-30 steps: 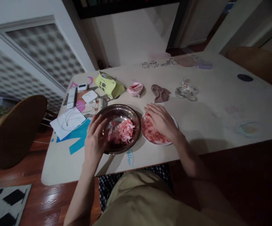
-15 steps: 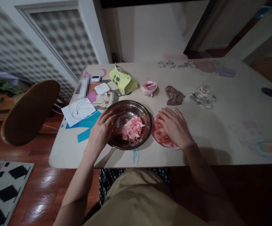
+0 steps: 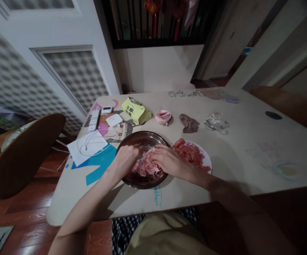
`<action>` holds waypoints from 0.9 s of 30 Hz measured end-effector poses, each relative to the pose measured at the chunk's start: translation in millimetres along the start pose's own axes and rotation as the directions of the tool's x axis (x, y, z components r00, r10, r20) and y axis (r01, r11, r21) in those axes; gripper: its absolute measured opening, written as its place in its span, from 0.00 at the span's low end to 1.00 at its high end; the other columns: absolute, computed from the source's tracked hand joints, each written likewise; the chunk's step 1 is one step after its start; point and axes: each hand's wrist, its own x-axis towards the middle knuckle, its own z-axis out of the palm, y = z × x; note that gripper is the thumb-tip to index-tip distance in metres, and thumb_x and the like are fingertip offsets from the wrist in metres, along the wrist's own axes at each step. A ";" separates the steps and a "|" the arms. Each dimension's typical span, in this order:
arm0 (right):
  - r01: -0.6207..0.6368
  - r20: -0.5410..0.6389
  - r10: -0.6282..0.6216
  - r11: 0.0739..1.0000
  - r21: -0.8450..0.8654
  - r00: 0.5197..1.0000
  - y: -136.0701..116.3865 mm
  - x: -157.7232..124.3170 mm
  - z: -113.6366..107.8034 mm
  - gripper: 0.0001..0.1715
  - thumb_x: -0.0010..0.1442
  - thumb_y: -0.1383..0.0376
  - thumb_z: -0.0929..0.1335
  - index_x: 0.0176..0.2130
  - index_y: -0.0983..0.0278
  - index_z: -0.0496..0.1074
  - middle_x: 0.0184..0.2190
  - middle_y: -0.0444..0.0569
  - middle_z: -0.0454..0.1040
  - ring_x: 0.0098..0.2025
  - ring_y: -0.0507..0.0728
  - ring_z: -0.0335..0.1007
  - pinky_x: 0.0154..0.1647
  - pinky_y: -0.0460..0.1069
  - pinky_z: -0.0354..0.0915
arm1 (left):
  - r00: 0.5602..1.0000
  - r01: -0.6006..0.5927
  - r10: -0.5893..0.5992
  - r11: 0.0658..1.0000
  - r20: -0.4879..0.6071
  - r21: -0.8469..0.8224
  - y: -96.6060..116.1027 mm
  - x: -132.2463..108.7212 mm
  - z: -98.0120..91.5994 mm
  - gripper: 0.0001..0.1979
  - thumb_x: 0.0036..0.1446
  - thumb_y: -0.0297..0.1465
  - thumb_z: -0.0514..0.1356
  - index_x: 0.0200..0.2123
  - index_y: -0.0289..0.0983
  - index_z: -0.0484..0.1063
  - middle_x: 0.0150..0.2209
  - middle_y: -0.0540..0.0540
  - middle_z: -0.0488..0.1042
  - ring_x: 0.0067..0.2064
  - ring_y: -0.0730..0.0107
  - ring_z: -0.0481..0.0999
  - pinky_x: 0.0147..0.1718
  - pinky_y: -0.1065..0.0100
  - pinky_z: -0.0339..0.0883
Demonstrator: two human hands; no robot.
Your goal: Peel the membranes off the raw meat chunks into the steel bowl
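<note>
A pale table [image 3: 230, 159] with printed and drawn markings fills most of the view, and a brown chair [image 3: 26, 156] stands at its left end. On the table near the front edge sits a wide metal bowl [image 3: 140, 185], upright, with a heap of pale pink, thinly torn meat [image 3: 146, 166] in its bottom. Just right of it lies a white plate [image 3: 208, 160], partly behind the right forearm, carrying a loose pile of redder meat [image 3: 189, 154] that covers most of its surface. Both hands are in the bowl. The right hand [image 3: 171, 161] reaches over the bowl's right rim, its fingers bent down onto the pink meat; whether they pinch any of it cannot be told. The left hand [image 3: 128, 157] curls over the left side of the bowl, fingertips hidden inside, so its grip cannot be told either. Left of the bowl, a sheet of white paper [image 3: 88, 145] lies under a pale cable. Behind the bowl stands a yellow-green packet [image 3: 136, 110], its contents hidden. To its right come a crumpled brown cloth [image 3: 189, 123], some clear plastic [image 3: 214, 122] and, between packet and cloth, a small pink cup-shaped holder [image 3: 160, 118] with something redder inside.
</note>
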 end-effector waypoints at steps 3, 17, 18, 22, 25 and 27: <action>0.002 0.040 -0.003 1.000 0.020 0.999 2.8 -2.1 -7.4 0.11 0.62 0.75 0.70 0.36 0.60 0.79 0.37 0.46 0.83 0.45 0.56 0.77 0.60 0.56 0.67 | 0.996 -0.080 0.080 0.997 0.041 -0.001 -0.2 -0.6 5.7 0.19 0.60 0.16 0.55 0.50 0.38 0.76 0.50 0.38 0.79 0.39 0.60 0.84 0.32 0.69 0.72; -0.328 0.000 0.331 0.935 -0.137 0.944 176.6 68.5 -45.2 0.23 0.68 0.55 0.69 0.57 0.63 0.70 0.56 0.53 0.72 0.53 0.60 0.74 0.53 0.60 0.74 | 0.982 -0.150 0.149 0.989 0.117 0.001 0.1 -1.3 2.5 0.17 0.64 0.19 0.54 0.49 0.37 0.78 0.47 0.39 0.81 0.38 0.57 0.85 0.33 0.65 0.75; -0.322 0.023 0.330 0.933 -0.163 0.944 183.1 71.7 -42.2 0.22 0.72 0.54 0.65 0.58 0.64 0.69 0.56 0.53 0.71 0.53 0.58 0.74 0.55 0.59 0.73 | 0.985 -0.158 0.158 0.987 0.072 0.002 -0.9 -1.8 1.9 0.18 0.65 0.19 0.53 0.51 0.37 0.77 0.51 0.39 0.80 0.42 0.57 0.85 0.34 0.65 0.76; -0.337 0.046 0.365 0.896 -0.289 0.930 192.0 78.5 -27.8 0.23 0.68 0.55 0.70 0.57 0.63 0.70 0.56 0.53 0.72 0.53 0.60 0.74 0.53 0.60 0.74 | 0.970 -0.236 0.236 0.972 -0.054 -0.005 -6.5 -1.9 5.9 0.20 0.64 0.19 0.55 0.55 0.37 0.75 0.63 0.39 0.72 0.61 0.55 0.76 0.50 0.63 0.76; -0.335 0.039 0.375 0.865 -0.374 0.926 190.4 77.6 -17.5 0.23 0.68 0.55 0.70 0.57 0.64 0.70 0.56 0.54 0.72 0.53 0.60 0.74 0.54 0.60 0.74 | 0.956 -0.294 0.295 0.955 0.009 -0.046 -10.4 -0.9 15.5 0.19 0.63 0.18 0.57 0.54 0.36 0.75 0.56 0.41 0.78 0.58 0.60 0.79 0.65 0.58 0.65; -0.330 0.022 0.371 0.850 -0.410 0.928 188.3 74.4 -11.4 0.22 0.66 0.60 0.71 0.56 0.67 0.70 0.54 0.58 0.74 0.54 0.62 0.73 0.56 0.60 0.71 | 0.949 -0.314 0.316 0.947 0.019 -0.072 -12.1 -0.5 22.8 0.18 0.63 0.19 0.57 0.53 0.36 0.75 0.54 0.42 0.79 0.56 0.63 0.80 0.69 0.57 0.58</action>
